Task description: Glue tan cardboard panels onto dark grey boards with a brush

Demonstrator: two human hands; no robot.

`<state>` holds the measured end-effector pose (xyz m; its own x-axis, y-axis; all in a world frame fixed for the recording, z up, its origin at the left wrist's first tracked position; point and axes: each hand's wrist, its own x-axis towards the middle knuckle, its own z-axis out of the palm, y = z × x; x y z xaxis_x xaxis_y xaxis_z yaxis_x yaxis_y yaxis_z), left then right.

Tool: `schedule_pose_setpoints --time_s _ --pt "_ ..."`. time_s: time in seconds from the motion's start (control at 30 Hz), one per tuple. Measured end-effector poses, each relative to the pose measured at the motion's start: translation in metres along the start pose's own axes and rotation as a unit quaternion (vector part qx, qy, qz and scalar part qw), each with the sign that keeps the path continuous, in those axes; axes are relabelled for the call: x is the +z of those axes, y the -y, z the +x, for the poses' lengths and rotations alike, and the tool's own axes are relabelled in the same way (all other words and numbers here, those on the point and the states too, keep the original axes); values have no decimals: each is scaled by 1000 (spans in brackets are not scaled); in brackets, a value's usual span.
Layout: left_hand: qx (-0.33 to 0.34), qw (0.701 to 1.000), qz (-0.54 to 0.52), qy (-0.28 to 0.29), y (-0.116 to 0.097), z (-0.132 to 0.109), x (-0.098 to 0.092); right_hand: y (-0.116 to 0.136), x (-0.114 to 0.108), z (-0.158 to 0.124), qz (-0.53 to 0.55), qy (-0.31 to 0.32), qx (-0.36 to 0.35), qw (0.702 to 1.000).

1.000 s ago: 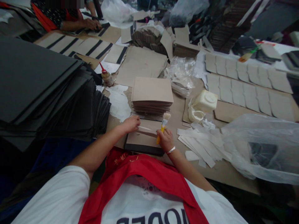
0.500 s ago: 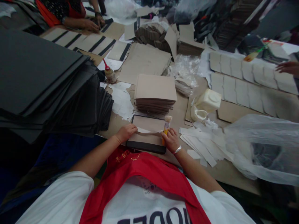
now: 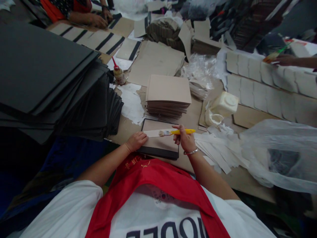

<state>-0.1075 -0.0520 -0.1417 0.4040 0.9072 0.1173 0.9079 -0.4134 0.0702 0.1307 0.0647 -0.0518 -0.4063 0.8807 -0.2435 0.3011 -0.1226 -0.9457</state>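
In front of me lies a beige board (image 3: pixel 163 142) with black edges. A white paper strip (image 3: pixel 151 133) lies across it. My left hand (image 3: pixel 137 141) rests at the board's left side, its fingers together and closed on the strip's left end. My right hand (image 3: pixel 186 140) grips the yellow handle of a paintbrush (image 3: pixel 183 132). The brush is nearly level, its bristles pointing left and touching the strip. Beyond the board stands a stack of beige boards (image 3: pixel 168 89).
Black sheets (image 3: pixel 42 72) are piled at left. A red-tipped glue bottle (image 3: pixel 119 76) stands behind. To the right are a cut-open plastic jug (image 3: pixel 225 103), loose paper strips (image 3: pixel 210 150) and a clear plastic bag (image 3: pixel 260 145). Co-workers' hands (image 3: pixel 99 19) show at back left and right.
My right hand has turned the brush from upright to level, bringing its bristles down onto the strip. The strip now lies straighter. At right, a co-worker's hand has reached a brush.
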Motion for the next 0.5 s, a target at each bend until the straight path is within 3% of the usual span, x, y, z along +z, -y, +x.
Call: schedule_pose_setpoints --time_s 0.17,0.27,0.37,0.5 --pt "-5 999 -37 20 2 1 0 -3 53 22 -31 78 25 996" --pt "0 999 -49 13 4 -1 -1 -14 68 32 -53 94 29 994" --pt "10 999 -46 6 5 -2 -1 -26 57 38 -76 89 30 993" --pt "20 999 -50 1 7 0 -1 -41 0 37 -136 17 35 990"
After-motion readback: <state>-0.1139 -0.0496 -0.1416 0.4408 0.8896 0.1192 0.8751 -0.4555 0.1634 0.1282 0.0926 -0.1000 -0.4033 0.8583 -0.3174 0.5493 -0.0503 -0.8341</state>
